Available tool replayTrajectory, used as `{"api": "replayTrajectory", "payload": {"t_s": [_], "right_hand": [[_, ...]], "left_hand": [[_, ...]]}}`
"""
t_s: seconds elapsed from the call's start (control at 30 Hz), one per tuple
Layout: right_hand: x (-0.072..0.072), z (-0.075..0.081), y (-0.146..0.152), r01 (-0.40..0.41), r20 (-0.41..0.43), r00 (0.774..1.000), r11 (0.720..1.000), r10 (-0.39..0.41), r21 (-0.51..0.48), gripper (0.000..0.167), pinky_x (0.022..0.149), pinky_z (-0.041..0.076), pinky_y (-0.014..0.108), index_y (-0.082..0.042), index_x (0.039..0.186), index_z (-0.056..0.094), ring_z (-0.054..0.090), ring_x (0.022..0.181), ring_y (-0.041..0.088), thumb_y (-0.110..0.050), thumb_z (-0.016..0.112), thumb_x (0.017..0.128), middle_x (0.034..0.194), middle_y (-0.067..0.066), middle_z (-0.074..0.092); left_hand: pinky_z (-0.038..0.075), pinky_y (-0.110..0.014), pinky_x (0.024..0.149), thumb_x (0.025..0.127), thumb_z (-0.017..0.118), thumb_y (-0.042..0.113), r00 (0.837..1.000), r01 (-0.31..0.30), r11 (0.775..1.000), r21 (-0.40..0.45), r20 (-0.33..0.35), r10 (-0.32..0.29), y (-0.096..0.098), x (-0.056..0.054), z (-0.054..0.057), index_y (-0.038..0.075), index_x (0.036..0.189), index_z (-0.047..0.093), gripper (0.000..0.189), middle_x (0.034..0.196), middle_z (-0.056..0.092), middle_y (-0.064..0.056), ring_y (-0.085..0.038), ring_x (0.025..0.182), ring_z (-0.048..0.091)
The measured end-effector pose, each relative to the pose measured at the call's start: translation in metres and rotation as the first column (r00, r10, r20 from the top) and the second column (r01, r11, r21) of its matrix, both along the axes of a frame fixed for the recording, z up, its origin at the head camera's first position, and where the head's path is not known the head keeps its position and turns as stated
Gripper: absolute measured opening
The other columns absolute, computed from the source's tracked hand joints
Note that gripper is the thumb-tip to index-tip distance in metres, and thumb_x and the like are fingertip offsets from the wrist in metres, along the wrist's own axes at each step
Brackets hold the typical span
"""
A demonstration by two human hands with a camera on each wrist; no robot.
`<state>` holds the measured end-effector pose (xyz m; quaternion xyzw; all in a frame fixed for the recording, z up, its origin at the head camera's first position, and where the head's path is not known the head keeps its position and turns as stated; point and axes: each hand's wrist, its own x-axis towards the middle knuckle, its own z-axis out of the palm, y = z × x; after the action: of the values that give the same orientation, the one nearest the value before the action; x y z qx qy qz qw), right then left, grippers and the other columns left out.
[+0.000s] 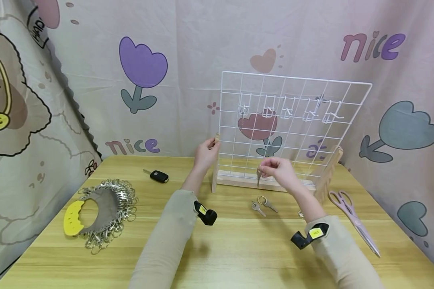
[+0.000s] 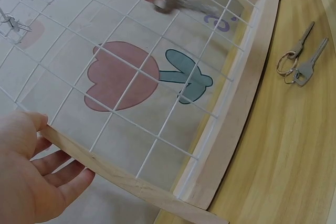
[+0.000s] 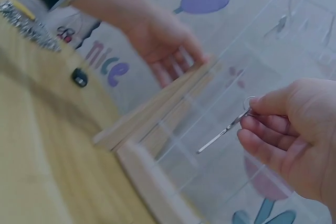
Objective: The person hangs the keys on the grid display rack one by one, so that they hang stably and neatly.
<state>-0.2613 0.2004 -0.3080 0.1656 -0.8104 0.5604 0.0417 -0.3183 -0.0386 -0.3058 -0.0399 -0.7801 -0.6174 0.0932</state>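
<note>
My left hand [image 1: 207, 154] grips the top of the wooden side post [image 1: 214, 176] of a white wire grid rack [image 1: 296, 78]; its thumb and fingers lie around the wood in the left wrist view. In front of the grid's lower part, my right hand [image 1: 281, 172] pinches a metal key [image 3: 226, 129] by its ring, between thumb and forefinger. That key hangs blade down in the head view. Several white hooks [image 1: 269, 112] line the upper grid. From the leftmost hook hangs another key [image 2: 13, 23]. Two keys [image 1: 258, 208] lie on the table below, one with a brass-coloured ring [image 1: 262, 200].
Lilac scissors [image 1: 351, 212] lie right of the rack. Partly behind my right forearm is a small metal piece [image 1: 301, 214]. At the left are a black car key [image 1: 159, 176] and a grey band edged with many metal rings [image 1: 124, 196], with a yellow piece [image 1: 73, 218].
</note>
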Motion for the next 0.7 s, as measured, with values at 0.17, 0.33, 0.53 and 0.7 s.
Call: {"api": "replayTrajectory", "payload": {"t_s": [0.17,0.33,0.53,0.7], "right_hand": [[0.0,0.023,0.002,0.033,-0.066,0.997,0.999,-0.036,-0.04,0.017,0.067,0.055,0.027,0.014,0.096,0.06,0.061,0.065,0.01,-0.001,0.06,0.088,0.076,0.003,0.065],[0.001,0.044,0.004,0.044,-0.117,0.992,0.997,-0.051,-0.059,0.022,0.066,0.054,0.024,0.016,0.099,0.058,0.06,0.065,0.009,-0.003,0.061,0.088,0.076,-0.001,0.063],[0.005,0.07,0.007,0.111,-0.205,0.972,0.993,-0.114,-0.026,0.019,0.061,0.049,0.019,0.01,0.097,0.061,0.057,0.067,0.008,-0.007,0.063,0.088,0.074,-0.007,0.062],[0.01,0.089,0.009,0.134,-0.27,0.953,0.99,-0.138,-0.032,0.017,0.06,0.048,0.017,0.008,0.094,0.062,0.055,0.065,0.008,-0.008,0.064,0.087,0.072,-0.009,0.061]], "left_hand": [[0.041,-0.034,0.098,0.095,0.053,0.025,1.0,0.002,1.0,0.0,-0.002,-0.002,0.0,0.001,0.0,0.003,0.137,0.044,0.048,0.133,0.05,-0.013,-0.024,0.121,0.048],[0.041,-0.033,0.098,0.095,0.052,0.025,1.0,0.006,1.0,0.006,-0.002,-0.006,0.0,0.001,0.0,0.002,0.137,0.044,0.048,0.134,0.05,-0.013,-0.024,0.121,0.047],[0.041,-0.033,0.098,0.096,0.052,0.026,1.0,0.01,1.0,0.006,0.001,-0.01,0.001,0.002,0.0,0.002,0.137,0.043,0.048,0.134,0.05,-0.013,-0.024,0.121,0.048],[0.041,-0.033,0.098,0.096,0.052,0.024,1.0,0.008,1.0,-0.004,-0.016,-0.008,0.001,0.002,0.001,0.001,0.137,0.043,0.048,0.132,0.051,-0.014,-0.025,0.12,0.048]]}}
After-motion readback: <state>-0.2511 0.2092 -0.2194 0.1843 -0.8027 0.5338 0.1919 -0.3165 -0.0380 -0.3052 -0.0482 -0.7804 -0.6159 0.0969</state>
